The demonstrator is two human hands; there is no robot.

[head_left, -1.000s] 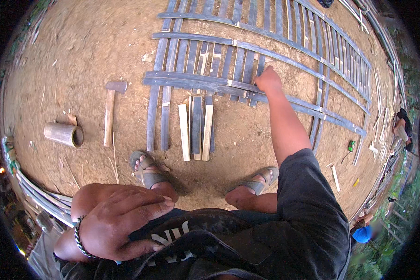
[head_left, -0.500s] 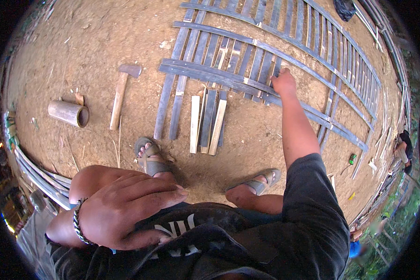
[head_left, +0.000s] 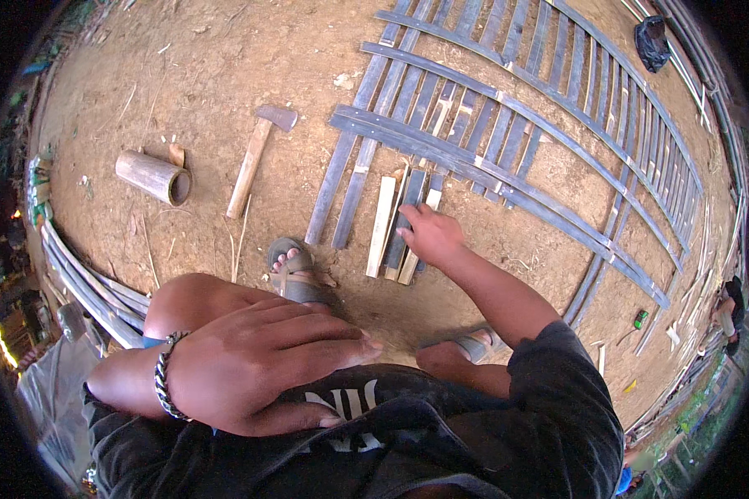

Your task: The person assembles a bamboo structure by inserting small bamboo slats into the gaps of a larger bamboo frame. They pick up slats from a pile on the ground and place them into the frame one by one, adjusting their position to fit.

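Right grip; apparently touching flat dark slat; pale wooden slats beside

The lattice is blue-grey, the strips cream and dark grey, the ground tan-brown, the shirt black with white print, the bracelet patterned black and silver.

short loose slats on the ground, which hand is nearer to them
Right. The right hand is directly over the short slats; the left hand is apart from them, toward the picture's lower left.
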